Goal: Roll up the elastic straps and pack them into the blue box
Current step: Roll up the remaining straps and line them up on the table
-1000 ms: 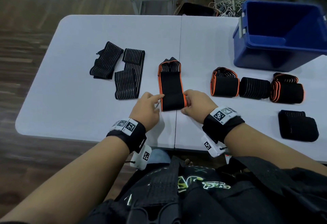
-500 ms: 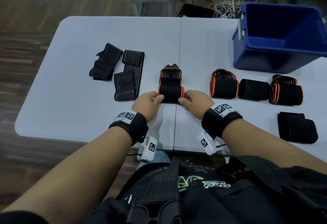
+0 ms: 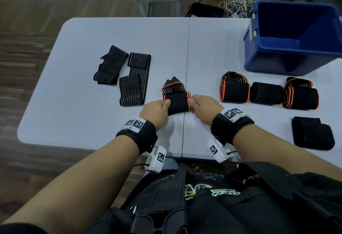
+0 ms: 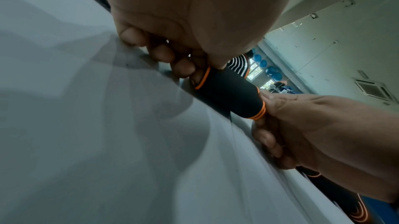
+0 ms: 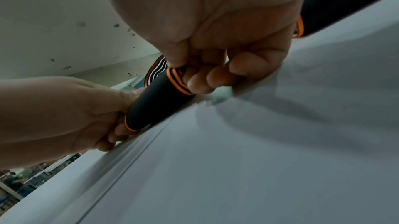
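Black elastic strap with orange edging point(image 3: 176, 102), partly rolled, lies on the white surface point(image 3: 74, 104) near its front edge, at the middle seam. The left hand point(image 3: 156, 112) pinches the roll's left end and the right hand point(image 3: 204, 109) pinches its right end, thumbs on top. Beyond it the unrolled tail points toward the far edge. An open blue plastic box point(image 3: 294, 36) stands at the far right corner.

Gym-like hall, blue exercise balls point(image 4: 272, 70), ceiling air-conditioner point(image 4: 371, 88)
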`<state>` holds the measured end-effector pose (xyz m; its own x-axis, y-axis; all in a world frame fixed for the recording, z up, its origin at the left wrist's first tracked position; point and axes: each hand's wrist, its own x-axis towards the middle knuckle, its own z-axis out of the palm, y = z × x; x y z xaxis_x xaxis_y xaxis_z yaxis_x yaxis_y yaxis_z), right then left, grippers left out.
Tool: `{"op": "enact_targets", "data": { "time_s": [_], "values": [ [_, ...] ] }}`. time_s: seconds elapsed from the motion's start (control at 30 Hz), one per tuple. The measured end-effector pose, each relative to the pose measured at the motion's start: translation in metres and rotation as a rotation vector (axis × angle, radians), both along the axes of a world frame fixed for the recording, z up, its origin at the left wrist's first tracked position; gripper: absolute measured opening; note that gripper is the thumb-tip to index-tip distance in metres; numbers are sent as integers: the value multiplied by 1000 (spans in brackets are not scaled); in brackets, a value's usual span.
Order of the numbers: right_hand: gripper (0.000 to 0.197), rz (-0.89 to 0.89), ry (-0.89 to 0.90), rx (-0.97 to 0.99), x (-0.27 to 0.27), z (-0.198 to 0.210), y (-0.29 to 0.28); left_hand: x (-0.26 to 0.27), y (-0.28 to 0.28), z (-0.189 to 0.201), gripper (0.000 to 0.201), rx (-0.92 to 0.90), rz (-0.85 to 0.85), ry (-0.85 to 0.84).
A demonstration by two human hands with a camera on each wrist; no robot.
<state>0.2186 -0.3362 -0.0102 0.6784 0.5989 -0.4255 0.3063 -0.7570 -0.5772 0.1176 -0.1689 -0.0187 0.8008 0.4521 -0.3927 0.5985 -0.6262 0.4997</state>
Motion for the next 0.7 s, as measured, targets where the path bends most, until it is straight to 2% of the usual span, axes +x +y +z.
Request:
{"op": "enact_targets", "data": {
  "time_s": [0.07, 0.1, 0.13, 0.23, 0.37, 0.5, 0.63, 0.7],
  "values": [
    [38, -4, -2, -22, 2, 3, 2, 0, 3, 3, 38, -19, 33, -35],
    [33, -37, -10, -7, 4, 4, 3, -1, 5, 5, 27, -39, 83, -73],
    [27, -92, -20, 29, 6, 5, 5, -2, 6, 7, 26, -68, 135, -115],
    [22, -173, -61, 115, 8, 7, 12, -5, 5, 10, 44, -104, 178, -205],
    [19, -23, -116, 34, 3, 11, 26, -5, -1, 14, 41, -120, 134, -257],
    [21, 3, -129, -12, -3, 14, 34, -8, -3, 14, 44, -120, 119, -251],
    [20, -101, -106, 16, -6, 12, 29, -11, 0, 12, 33, -89, 285, -302],
    [24, -206, -78, 78, -11, 12, 24, -12, 0, 11, 22, -126, 280, -331]
  ]
}}
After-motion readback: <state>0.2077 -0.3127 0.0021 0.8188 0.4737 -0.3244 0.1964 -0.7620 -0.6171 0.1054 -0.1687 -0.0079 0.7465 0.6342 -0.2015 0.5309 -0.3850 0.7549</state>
